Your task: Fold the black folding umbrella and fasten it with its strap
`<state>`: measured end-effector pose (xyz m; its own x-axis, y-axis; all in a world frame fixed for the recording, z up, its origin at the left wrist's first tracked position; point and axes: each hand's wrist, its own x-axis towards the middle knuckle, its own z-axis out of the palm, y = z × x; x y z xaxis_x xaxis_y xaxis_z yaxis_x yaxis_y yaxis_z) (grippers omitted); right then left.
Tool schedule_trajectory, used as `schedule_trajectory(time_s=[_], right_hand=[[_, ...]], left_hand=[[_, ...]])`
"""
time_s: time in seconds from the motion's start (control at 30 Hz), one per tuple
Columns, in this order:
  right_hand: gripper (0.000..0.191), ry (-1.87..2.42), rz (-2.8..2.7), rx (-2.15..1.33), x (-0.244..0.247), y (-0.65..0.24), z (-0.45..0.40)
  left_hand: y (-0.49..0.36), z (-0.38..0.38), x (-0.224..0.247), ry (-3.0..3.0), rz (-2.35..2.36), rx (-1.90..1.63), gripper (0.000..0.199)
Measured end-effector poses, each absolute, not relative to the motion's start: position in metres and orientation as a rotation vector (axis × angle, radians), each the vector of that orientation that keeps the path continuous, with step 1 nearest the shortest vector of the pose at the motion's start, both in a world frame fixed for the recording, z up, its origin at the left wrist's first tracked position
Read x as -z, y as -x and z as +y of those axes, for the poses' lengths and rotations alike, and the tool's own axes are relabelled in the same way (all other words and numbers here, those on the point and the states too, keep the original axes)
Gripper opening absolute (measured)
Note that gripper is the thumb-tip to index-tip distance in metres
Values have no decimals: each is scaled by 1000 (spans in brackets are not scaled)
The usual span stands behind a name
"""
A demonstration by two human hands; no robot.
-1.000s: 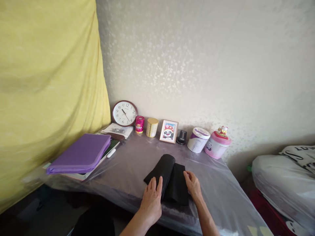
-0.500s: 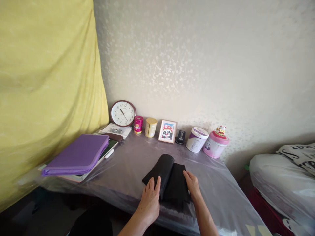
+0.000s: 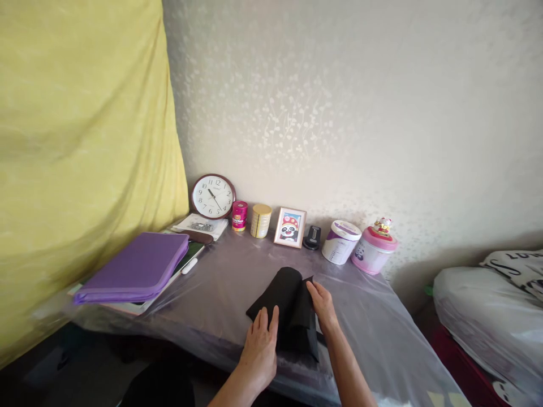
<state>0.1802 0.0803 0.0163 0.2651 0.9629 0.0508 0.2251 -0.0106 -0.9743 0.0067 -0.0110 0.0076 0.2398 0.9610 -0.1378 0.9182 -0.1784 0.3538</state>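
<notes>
A folded piece of black cloth (image 3: 278, 294) lies near the table's front edge, one part rounded over and the other lifted on its right side. My left hand (image 3: 259, 345) rests on the lower left part of the cloth, fingers stretched out. With thumb and fingers, my right hand (image 3: 322, 305) pinches the right edge of the black cloth and holds that flap tilted up. The fingertips behind the flap are partly hidden.
A purple zip folder (image 3: 133, 265) and a white marker (image 3: 189, 266) lie at left. Along the wall stand a clock (image 3: 213, 196), a pink can (image 3: 240, 216), a yellow can (image 3: 260, 221), a picture frame (image 3: 290, 228), a black stapler-like item (image 3: 312, 237) and two tubs (image 3: 340, 243).
My right hand has moved slightly left and up, turning the right flap of the black cloth up and inward. My left hand stays almost in place on the cloth.
</notes>
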Motion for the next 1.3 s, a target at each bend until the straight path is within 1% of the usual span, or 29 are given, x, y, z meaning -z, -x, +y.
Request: schedule_trajectory(time_s=[0.27,0.33,0.47,0.6,0.73,0.9,0.97,1.03,1.1,1.17,1.23,1.3], right_hand=[[48,1540,-1228,-928,-16,-144,109],[48,1609,-1292,-897,-11,-139,116],[45,1700,-1431,-803,-1,-132,123],[47,1716,-1625,-723,0,-128,123],[41,1632,-1762,-733,-7,-123,115],[32,1563,-1850,-701,-12,-119,102],[30,1537,-1878,-680,-13,-120,98],[28,1513,-1910,-654,-14,-121,96],[28,1492,-1942,-634,-14,-121,95],[28,1484,-1962,-627,-14,-120,95],[28,1492,-1971,-631,-15,-119,97],[27,1495,-1976,-637,-15,-118,97]], left_hand=[[-7,-10,-4,-2166,1719,-192,90],[-5,-9,-1,-2171,1701,-215,86],[-3,-8,6,-2164,1690,-268,71],[-3,-7,13,-2184,1692,-318,69],[-3,-5,22,-2189,1702,-352,64],[4,-9,24,-2183,1742,-301,68],[7,-14,16,-2199,1772,-239,64],[9,-18,5,-2206,1848,-221,56],[6,-19,-6,-2244,1889,-305,50],[1,-17,-12,-2328,1815,-425,46],[-7,-11,-9,-2402,1701,-518,44],[-13,-4,3,-2414,1658,-560,47]])
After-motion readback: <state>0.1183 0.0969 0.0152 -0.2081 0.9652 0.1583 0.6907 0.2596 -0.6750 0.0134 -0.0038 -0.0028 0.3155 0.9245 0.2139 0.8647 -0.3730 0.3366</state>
